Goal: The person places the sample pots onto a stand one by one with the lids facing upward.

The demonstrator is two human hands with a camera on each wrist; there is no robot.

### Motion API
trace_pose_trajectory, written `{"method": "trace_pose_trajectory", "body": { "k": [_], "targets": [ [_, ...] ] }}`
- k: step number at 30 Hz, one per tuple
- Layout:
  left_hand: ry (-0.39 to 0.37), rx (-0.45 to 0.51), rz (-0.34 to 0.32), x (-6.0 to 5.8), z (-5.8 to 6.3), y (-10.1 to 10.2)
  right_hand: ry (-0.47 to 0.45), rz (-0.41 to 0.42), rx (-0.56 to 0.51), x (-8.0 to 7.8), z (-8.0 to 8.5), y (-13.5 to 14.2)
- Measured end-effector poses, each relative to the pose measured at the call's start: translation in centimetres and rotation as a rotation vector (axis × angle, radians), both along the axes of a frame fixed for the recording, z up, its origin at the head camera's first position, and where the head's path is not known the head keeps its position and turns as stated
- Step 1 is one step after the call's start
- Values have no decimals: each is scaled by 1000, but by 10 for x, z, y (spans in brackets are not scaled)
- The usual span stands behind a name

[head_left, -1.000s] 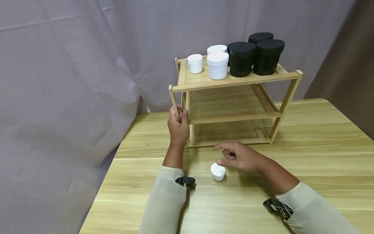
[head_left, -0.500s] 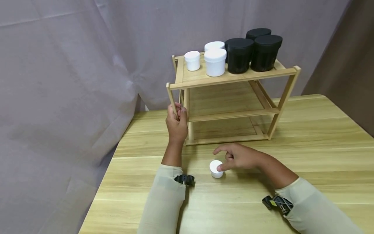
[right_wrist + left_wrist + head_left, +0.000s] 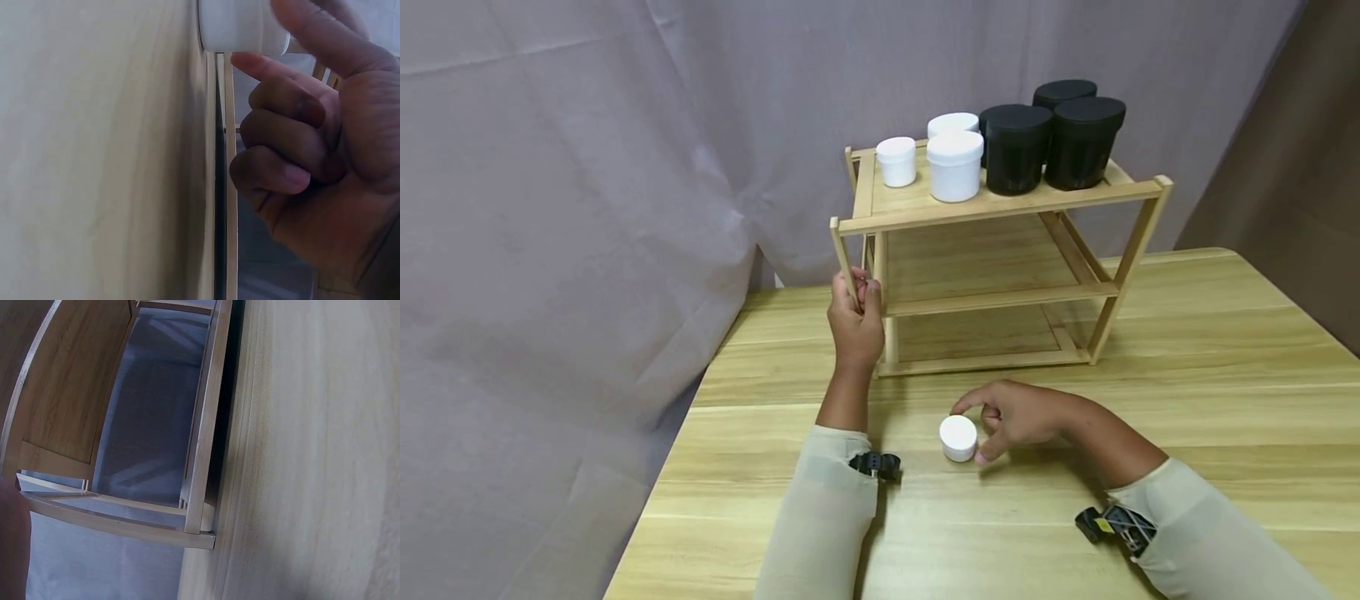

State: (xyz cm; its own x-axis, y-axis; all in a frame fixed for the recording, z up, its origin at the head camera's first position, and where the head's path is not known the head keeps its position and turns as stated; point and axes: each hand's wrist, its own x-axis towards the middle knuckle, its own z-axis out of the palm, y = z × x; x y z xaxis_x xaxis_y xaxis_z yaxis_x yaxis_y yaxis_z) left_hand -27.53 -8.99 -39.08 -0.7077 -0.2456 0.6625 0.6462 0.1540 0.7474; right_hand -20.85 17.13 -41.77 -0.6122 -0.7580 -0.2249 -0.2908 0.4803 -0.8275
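Note:
My left hand (image 3: 857, 325) grips the left front upright of a three-tier wooden rack (image 3: 1000, 293), its fingers curled round the wood. A small white lidded jar (image 3: 958, 437) stands upright on the table in front of the rack. My right hand (image 3: 1018, 414) is just right of it, forefinger reaching behind the jar and thumb at its right side; firm contact is not visible. The other fingers fold towards the palm, seen in the right wrist view beside the jar (image 3: 240, 28). Only an edge of the left hand (image 3: 12, 544) shows in the left wrist view.
On the rack's top tier stand a small white jar (image 3: 897, 162), larger white jars (image 3: 955, 171) and several black jars (image 3: 1017, 154). A grey curtain (image 3: 587, 250) hangs behind and left of the wooden table (image 3: 760, 500).
My right hand has come down at the small jar; its thumb has moved from over the lid to the jar's right side. The left hand keeps its hold on the rack.

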Motion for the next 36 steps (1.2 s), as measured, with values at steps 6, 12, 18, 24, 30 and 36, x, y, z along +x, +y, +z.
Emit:
{"method": "trace_pose_trajectory", "body": {
  "k": [6,12,18,24,30,36],
  "targets": [
    [-4,13,8,1,-1,-2,14,25,-3,-1,-3,-1],
    [-2,4,4,0,-3,0,8,23,7,-2,-3,2],
    [5,2,3,-1,-2,1,2,26,-13,-2,-3,3],
    [1,12,0,-2,-3,-1,-3,33,-19,-3,-5,3],
    [-1,4,3,-2,-3,-1,6,27,-4,-3,-6,2],
    [7,0,-8,-1,-2,0,26,49,-27,-1,-5,0]
  ]
}}
